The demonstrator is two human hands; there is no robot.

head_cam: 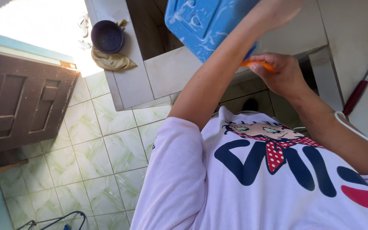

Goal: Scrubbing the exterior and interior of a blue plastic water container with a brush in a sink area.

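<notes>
**Soapy blue tub held at the sink edge, orange brush in the other hand**

The large blue plastic tub (207,23), streaked with white suds, sits at 12 o'clock, tilted over the tiled sink ledge (171,70). The left hand (277,12) reaches up against its right side near the frame's top; its fingers are cut off there, so I cannot tell whether it grips the rim or only presses on it. The right hand (280,74), at 1 o'clock just below the tub, is closed around a thin orange brush handle (258,64), whose tip meets the tub's lower corner.

The suds look slippery: if the left hand's hold is only a press, the tub could slide off the ledge's corner toward the green marbled floor tiles (103,149).

Room is tight on the right, where a red-handled pole (358,93) leans at 3 o'clock beside the forearm. At 11 o'clock a dark purple round bowl (107,36) rests on a crumpled tan cloth (111,59), well apart from the tub. The brown wooden door (22,106) at 9 o'clock leaves the floor between open.
</notes>
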